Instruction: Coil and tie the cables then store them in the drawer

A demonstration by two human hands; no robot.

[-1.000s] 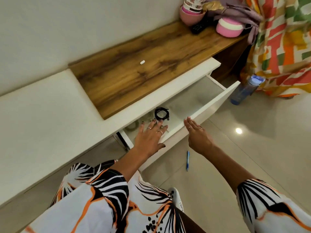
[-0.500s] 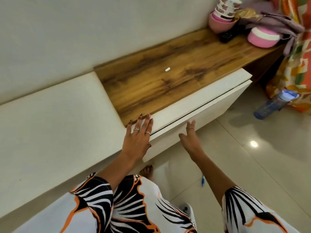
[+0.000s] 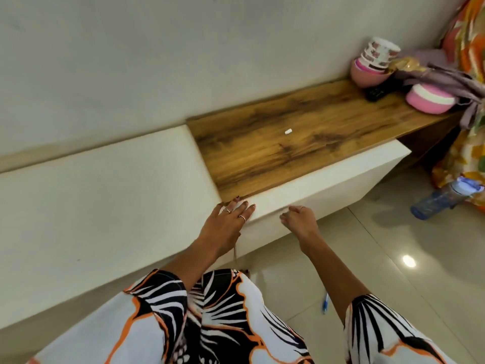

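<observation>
Single head-worn view, looking forward and steeply down from above, close over the left hand [image 3: 223, 227] and right hand [image 3: 301, 222], toward the white drawer front [image 3: 328, 190] and wooden top [image 3: 301, 143], wall behind, floor [image 3: 393, 271] to the right.

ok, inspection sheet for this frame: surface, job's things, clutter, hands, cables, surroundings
Surface: wooden top, one small white piece on it.
Job's things: drawer shut flush.
Clutter: stacked bowls, pink lidded container, black remote, purple cloth at far end.
Hands: left hand flat on the drawer corner; right hand loosely curled, empty.
Cables: nothing seen.
Surroundings: blue bottle and pen on tiled floor.
</observation>
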